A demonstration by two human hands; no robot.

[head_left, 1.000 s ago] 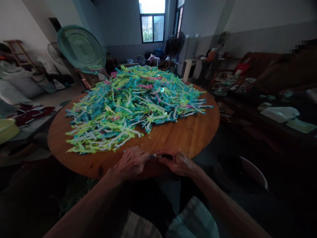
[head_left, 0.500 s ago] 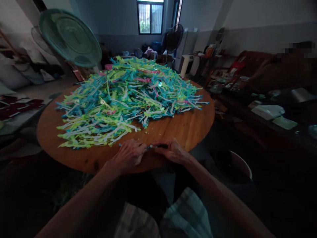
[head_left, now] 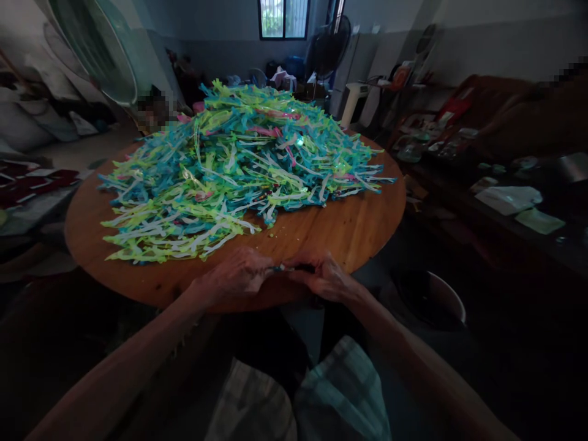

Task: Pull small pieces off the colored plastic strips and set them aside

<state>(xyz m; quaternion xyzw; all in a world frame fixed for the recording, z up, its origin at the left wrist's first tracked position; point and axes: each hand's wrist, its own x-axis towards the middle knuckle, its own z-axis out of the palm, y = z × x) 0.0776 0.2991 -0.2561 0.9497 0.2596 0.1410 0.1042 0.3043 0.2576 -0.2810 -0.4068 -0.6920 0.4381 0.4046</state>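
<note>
**A:** Where are the hands?

**B:** At the near edge of the round wooden bench [head_left: 353, 236]. The left hand [head_left: 239, 277] and right hand [head_left: 327, 278] meet there. The fingers of both are pinched shut on one small bluish piece [head_left: 281, 267], which is too small to make out further.

**A:** How much looks done?

**B:** Little, I'd judge. The heap of blue, green and pink plastic strips [head_left: 239, 159] fills the bench's middle and far side. I see no separate pile, only a few crumbs [head_left: 275, 234] on the wood between the heap and the hands.

**A:** Anything crowding them?

**B:** The heap's nearest strips lie close but apart from the hands. A dark bucket [head_left: 452, 297] stands on the floor off the near right edge, and a standing fan [head_left: 328, 52] is beyond the far edge.
</note>
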